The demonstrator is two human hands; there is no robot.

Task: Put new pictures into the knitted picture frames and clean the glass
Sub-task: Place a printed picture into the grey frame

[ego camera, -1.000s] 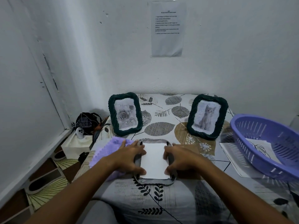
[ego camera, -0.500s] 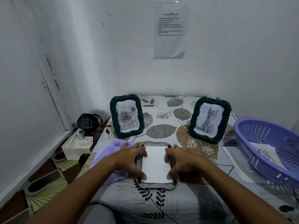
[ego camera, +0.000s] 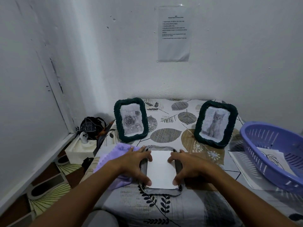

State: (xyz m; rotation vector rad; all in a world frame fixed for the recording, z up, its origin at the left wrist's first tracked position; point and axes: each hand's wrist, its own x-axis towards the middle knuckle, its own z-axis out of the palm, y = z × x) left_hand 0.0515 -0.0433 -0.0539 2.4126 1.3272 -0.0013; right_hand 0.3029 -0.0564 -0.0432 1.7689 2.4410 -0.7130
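Face-down frame [ego camera: 159, 193] flat at near edge of tabletop [ego camera: 193, 208], white sheet [ego camera: 161, 169] laid on its back. Left hand [ego camera: 133, 163] and right hand [ego camera: 191, 164] flanking — fingers spread, tips pressing the sheet's side edges, nothing gripped. Purple cloth [ego camera: 113, 155] under left wrist. Purple basket [ego camera: 268, 153] at right, paper inside. Farther back, upright: rose frame [ego camera: 130, 119] left, cat frame [ego camera: 215, 123] right.
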